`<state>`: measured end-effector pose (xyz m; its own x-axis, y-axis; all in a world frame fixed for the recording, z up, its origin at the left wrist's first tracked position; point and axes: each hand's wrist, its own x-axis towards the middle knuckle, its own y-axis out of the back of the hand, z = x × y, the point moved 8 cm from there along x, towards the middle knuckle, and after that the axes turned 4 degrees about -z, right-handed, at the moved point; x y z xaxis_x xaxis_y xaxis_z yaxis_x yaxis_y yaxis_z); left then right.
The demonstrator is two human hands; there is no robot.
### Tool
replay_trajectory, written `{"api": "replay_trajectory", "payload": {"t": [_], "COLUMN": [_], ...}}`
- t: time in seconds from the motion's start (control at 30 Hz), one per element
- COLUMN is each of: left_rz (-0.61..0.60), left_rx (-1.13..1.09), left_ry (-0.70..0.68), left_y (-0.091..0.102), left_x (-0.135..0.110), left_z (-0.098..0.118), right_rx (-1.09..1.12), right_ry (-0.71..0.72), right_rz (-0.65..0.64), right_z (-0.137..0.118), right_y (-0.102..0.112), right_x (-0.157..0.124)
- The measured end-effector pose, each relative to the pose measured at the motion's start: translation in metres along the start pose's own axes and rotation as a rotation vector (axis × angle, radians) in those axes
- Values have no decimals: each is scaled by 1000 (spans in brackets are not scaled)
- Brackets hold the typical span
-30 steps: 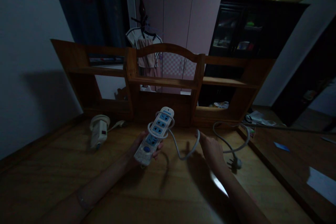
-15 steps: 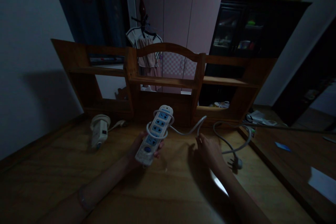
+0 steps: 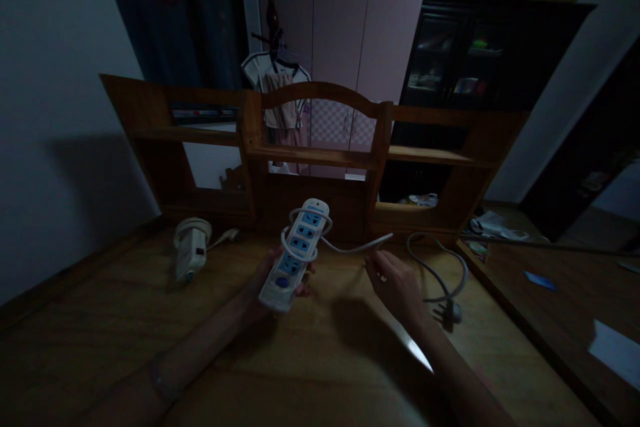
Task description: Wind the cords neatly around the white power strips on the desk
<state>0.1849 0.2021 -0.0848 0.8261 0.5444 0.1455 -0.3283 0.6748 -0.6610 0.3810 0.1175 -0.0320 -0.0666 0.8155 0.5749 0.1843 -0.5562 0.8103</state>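
A white power strip with blue sockets is tilted up above the table, gripped from beneath by my left hand. Its grey-white cord loops loosely around the strip, then runs right and bends near my right hand. The fingers of that hand are pinched together on the cord. Past the hand, more cord curves over the tabletop to a plug with its prongs pointing left. Part of the cord is hidden behind my right hand.
A second white power strip, its cord wound around one end, lies at the left. A wooden shelf unit stands along the table's back. To the right are a lower brown surface, a blue card and a white sheet.
My right hand has shifted slightly left, drawing the cord with it. The loose cord loop at the right has moved inward. My left hand and the strip are nearly still.
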Motion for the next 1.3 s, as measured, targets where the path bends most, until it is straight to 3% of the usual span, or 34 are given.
{"api": "replay_trajectory", "payload": {"t": [0.1,0.2,0.43,0.53,0.67,0.8,0.93,1.1,1.3], "left_rz": [-97,-177,-276,-329,-387,-377,-341,-408,-404], "left_rx": [7,22,34,38,20,27,17,37,82], "left_ry": [80,136,306,454,637,667,640,722,698], "left_y": [-6,-15,-45,-58,-64,-64,-66,-76,-79], "left_x": [-1,-4,-19,-29,-41,-44,-41,-42,-40], "left_z": [-11,-21,-33,-42,-53,-55,-56,-64,-56], "right_rx": [89,114,-35,-93,-38,4,-84,-120,-180], "right_ry": [229,303,188,121,95,48,72,121,139], "right_rz": [139,189,-50,-122,-241,-296,-274,-227,-13], "right_z": [-30,-44,-29,-20,-22,-23,-22,-25,-11], "right_y": [20,25,-7,-16,-22,-18,-14,-12,4], "right_x": [-6,-10,0,0,-1,0,0,-4,-6]}}
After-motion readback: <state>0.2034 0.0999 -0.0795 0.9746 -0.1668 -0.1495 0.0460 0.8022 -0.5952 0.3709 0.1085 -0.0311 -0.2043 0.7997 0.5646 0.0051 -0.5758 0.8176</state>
